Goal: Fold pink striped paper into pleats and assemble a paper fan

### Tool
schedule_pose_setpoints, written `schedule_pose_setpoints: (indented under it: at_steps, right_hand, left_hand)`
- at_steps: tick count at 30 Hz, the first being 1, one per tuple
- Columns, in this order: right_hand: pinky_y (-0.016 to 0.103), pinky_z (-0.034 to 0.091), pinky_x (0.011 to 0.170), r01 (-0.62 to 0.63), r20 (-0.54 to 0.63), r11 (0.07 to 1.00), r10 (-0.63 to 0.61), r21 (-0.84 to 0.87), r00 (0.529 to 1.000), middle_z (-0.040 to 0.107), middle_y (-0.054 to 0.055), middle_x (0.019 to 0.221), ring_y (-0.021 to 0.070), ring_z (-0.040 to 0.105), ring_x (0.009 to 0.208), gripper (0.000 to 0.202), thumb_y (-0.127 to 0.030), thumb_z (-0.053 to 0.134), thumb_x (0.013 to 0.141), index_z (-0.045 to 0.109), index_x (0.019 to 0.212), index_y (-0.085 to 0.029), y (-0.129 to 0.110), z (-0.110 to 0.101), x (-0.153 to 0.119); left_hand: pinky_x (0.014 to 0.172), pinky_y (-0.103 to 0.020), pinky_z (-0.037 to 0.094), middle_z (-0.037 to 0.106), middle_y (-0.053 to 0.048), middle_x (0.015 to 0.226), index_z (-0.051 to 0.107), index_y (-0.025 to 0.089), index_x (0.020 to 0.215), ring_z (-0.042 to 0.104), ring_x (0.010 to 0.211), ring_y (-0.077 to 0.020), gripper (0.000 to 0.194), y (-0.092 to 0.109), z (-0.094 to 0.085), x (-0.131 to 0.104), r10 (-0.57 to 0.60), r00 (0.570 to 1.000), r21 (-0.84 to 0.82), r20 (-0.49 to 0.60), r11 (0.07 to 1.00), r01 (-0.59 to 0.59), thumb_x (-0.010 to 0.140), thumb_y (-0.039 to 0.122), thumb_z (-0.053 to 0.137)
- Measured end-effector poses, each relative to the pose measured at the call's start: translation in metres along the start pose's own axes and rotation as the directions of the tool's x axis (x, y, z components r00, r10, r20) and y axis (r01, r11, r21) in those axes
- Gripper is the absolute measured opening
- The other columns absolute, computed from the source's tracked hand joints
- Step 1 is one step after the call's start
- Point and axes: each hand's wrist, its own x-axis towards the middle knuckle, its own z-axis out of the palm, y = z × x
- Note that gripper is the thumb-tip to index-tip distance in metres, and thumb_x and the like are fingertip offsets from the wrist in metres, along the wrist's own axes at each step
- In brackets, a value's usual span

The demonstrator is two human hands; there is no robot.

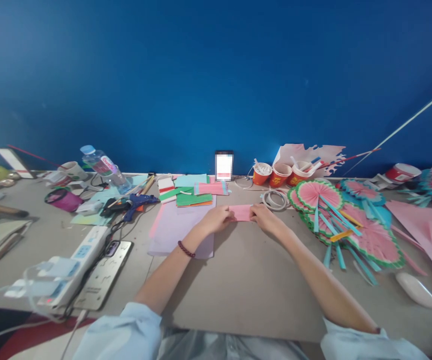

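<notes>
A small pink paper strip point(241, 213) lies flat between my two hands, just above or on the table's middle. My left hand point(219, 220) grips its left end with curled fingers. At the right end, my right hand point(264, 218) pinches the same strip. Left of my left hand lie lilac paper sheets point(181, 232) with a pink edge showing beneath. Green paper pieces point(194, 198) and a pink-and-blue folded paper point(211, 188) rest at their far end. To the right are finished-looking pink paper fans point(319, 195) with green rims and blue sticks.
A phone point(224, 166) stands against the blue wall, with several paper cups point(281, 174) right of it. A glue gun point(136, 201), a tilted bottle point(105, 167), a power strip point(75, 265) and another phone point(105, 275) are at left. A white mouse point(415, 290) lies at right.
</notes>
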Motion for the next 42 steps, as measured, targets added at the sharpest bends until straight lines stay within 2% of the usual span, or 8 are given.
schedule_pose_setpoints:
  at_steps: [6,11,18,22,26,29,35,42]
  right_hand:
    - [0.029,0.038,0.079,-0.044,0.001,0.999,0.044,-0.030,0.999,0.058,0.007,0.086,0.0190,0.050,0.085,0.007,-0.010,0.055,0.076,0.059,0.080,-0.014,0.004,0.006,0.003]
    - [0.029,0.038,0.079,-0.025,0.032,1.000,0.025,0.006,0.999,0.060,0.006,0.082,0.0184,0.052,0.083,0.009,-0.010,0.054,0.076,0.061,0.078,-0.015,0.000,-0.003,0.000]
    - [0.027,0.040,0.073,0.049,0.103,0.996,-0.057,0.077,0.993,0.063,0.006,0.084,0.0169,0.056,0.078,0.014,-0.022,0.052,0.081,0.065,0.083,-0.017,-0.002,-0.024,-0.008]
    - [0.027,0.041,0.071,0.042,0.077,0.993,-0.051,0.112,0.996,0.064,0.005,0.087,0.0177,0.056,0.078,0.020,-0.028,0.064,0.073,0.065,0.090,-0.018,-0.003,-0.033,-0.010]
    - [0.027,0.042,0.075,0.046,-0.062,0.984,-0.035,0.171,0.997,0.066,0.005,0.088,0.0178,0.058,0.081,0.014,-0.028,0.057,0.078,0.066,0.085,-0.018,-0.011,-0.042,-0.012]
    - [0.027,0.043,0.073,0.094,-0.161,0.975,-0.062,0.199,0.985,0.066,0.005,0.084,0.0170,0.058,0.078,0.015,-0.027,0.054,0.081,0.066,0.083,-0.018,-0.020,-0.050,-0.015]
    - [0.028,0.045,0.069,0.249,-0.317,0.931,-0.158,0.269,0.935,0.064,0.004,0.083,0.0166,0.058,0.075,0.016,-0.030,0.054,0.083,0.065,0.084,-0.019,-0.046,-0.062,-0.025]
    - [0.029,0.048,0.071,0.215,-0.439,0.868,0.004,0.448,0.898,0.065,0.003,0.085,0.0176,0.060,0.078,0.024,-0.035,0.065,0.077,0.064,0.097,-0.022,-0.078,-0.065,-0.041]
  left_hand:
    - [0.073,-0.028,0.040,0.060,-0.006,0.090,0.064,0.021,0.097,0.057,0.089,-0.0192,0.020,0.010,0.012,0.005,0.024,0.998,0.104,-0.059,0.994,-0.018,0.084,0.035,0.058]
    - [0.077,-0.033,0.040,0.061,-0.009,0.086,0.065,0.016,0.094,0.057,0.087,-0.0203,0.020,0.018,0.026,0.010,0.110,0.992,0.238,-0.062,0.967,-0.093,0.091,0.022,0.046]
    - [0.076,-0.033,0.039,0.062,-0.011,0.086,0.065,0.014,0.091,0.057,0.086,-0.0213,0.021,0.021,0.022,0.007,0.087,0.996,0.221,-0.026,0.972,-0.079,0.090,0.019,0.045]
    - [0.072,-0.030,0.040,0.064,-0.008,0.085,0.067,0.018,0.088,0.059,0.083,-0.0191,0.022,0.021,0.017,0.007,-0.011,0.995,0.109,-0.097,0.994,0.021,0.089,0.023,0.046]
    - [0.065,-0.025,0.040,0.066,-0.006,0.086,0.069,0.019,0.089,0.060,0.078,-0.0165,0.027,0.023,0.007,0.008,-0.096,0.982,0.041,-0.160,0.994,0.104,0.088,0.022,0.043]
    - [0.063,-0.023,0.040,0.066,-0.003,0.081,0.070,0.019,0.090,0.059,0.073,-0.0143,0.024,0.026,-0.006,0.006,-0.167,0.965,-0.177,-0.205,0.975,0.131,0.085,0.025,0.047]
    - [0.058,-0.022,0.039,0.069,-0.003,0.077,0.071,0.017,0.094,0.055,0.065,-0.0128,0.029,0.039,-0.039,-0.002,-0.130,0.986,-0.592,-0.100,0.805,0.046,0.086,0.035,0.049]
    - [0.067,-0.025,0.043,0.069,-0.009,0.085,0.071,0.013,0.087,0.058,0.077,-0.0161,0.029,0.058,-0.054,-0.003,-0.140,0.962,-0.821,-0.233,0.560,-0.117,0.082,0.039,0.059]
